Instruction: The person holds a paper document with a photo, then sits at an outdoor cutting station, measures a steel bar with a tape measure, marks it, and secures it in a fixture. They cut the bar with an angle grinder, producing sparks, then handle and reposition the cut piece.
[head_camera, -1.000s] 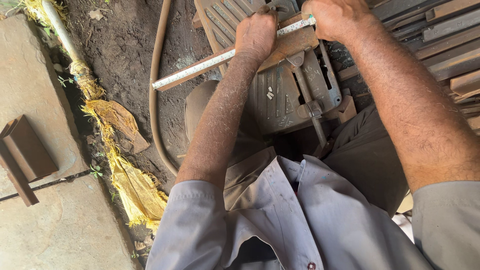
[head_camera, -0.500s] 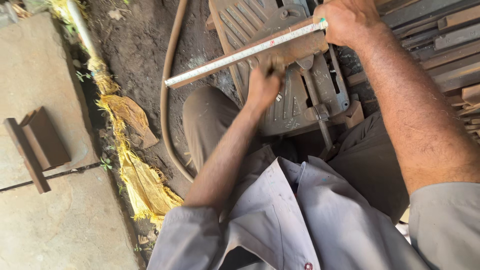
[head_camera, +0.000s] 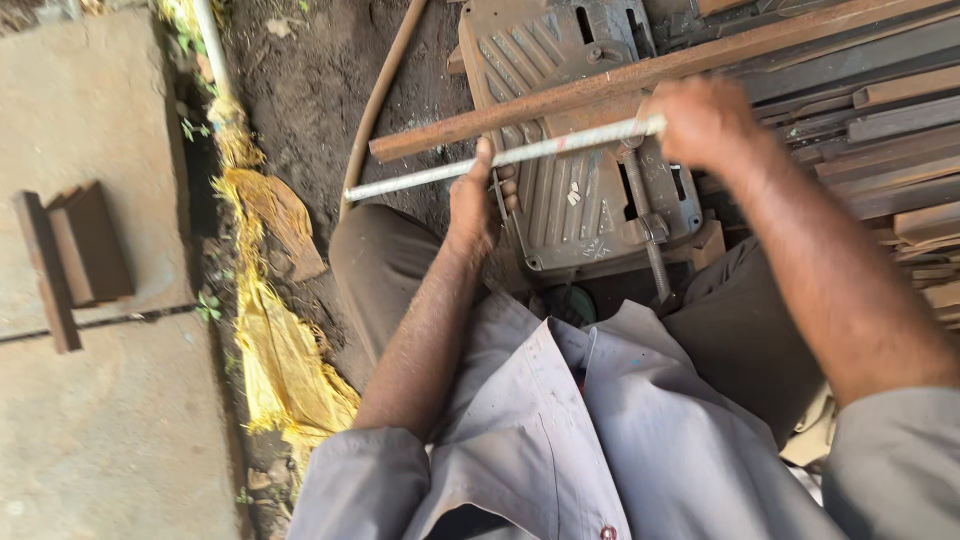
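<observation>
Pale thin rod (head_camera: 500, 157) lies slanted across the scene, its low end toward nine o'clock over the dirt and its high end toward two o'clock, held at both places by the seated person. The left hand (head_camera: 478, 200) has its fingers curled up around the rod near its middle, thumb side against the metal, closed on it from below. The right hand (head_camera: 705, 122) is fisted over the rod's upper end, fingers wrapped tight so the tip is hidden inside the grip.

Just above the pale rod, toward twelve o'clock, a rusty bar (head_camera: 640, 75) runs nearly parallel to it, close by, though I cannot tell whether the two touch. Under both sits a brown ribbed metal machine base (head_camera: 570, 200), with a lever handle (head_camera: 645, 235) pointing down toward six o'clock. At three o'clock a stack of rusty steel strips (head_camera: 880, 120) fills the edge.

Out toward nine o'clock, a curved hose (head_camera: 375, 110) lies on the dark soil, then a torn yellow sack (head_camera: 275, 340), and beyond it a concrete slab (head_camera: 100, 420) bearing a small angled metal piece (head_camera: 75, 255). The person's grey shirt (head_camera: 560, 450) fills six o'clock.
</observation>
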